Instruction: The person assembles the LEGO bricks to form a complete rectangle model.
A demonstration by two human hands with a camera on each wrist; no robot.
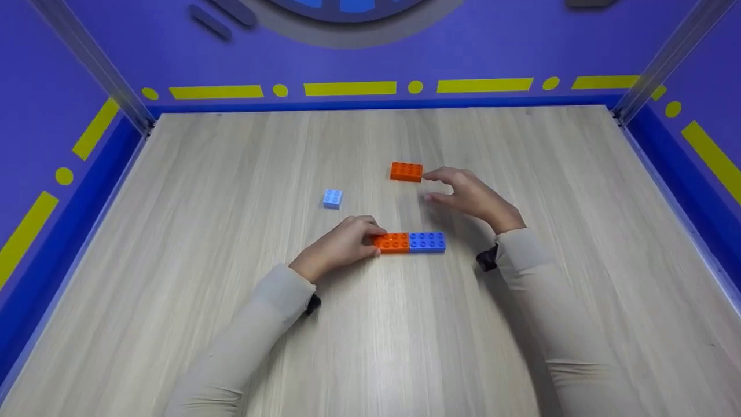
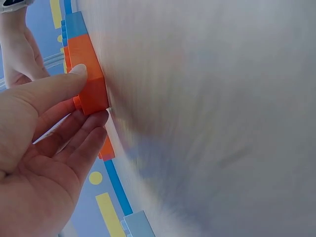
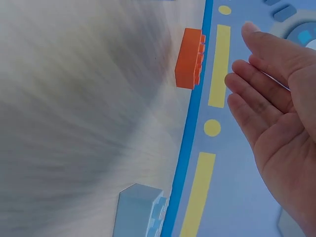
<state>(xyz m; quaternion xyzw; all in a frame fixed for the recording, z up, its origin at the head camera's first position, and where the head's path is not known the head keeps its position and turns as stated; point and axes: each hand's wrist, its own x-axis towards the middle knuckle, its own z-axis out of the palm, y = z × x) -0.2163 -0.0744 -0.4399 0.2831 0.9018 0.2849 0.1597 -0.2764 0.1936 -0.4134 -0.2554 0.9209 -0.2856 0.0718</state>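
Observation:
My left hand (image 1: pixel 344 244) pinches the left end of an orange brick (image 1: pixel 395 242), thumb on its near side; a blue brick (image 1: pixel 427 242) lies end to end with it on its right. The left wrist view shows the thumb on the orange brick (image 2: pixel 91 64). My right hand (image 1: pixel 472 194), fingers apart and gently bent, is just right of a second orange brick (image 1: pixel 406 171) farther back. In the right wrist view that hand (image 3: pixel 276 98) holds nothing, and a gap shows between it and the orange brick (image 3: pixel 188 59).
A small light blue brick (image 1: pixel 332 198) lies on the wooden table (image 1: pixel 231 191), left of the back orange brick and beyond my left hand. Purple walls (image 1: pixel 370 63) with yellow markings stand along the back and both sides.

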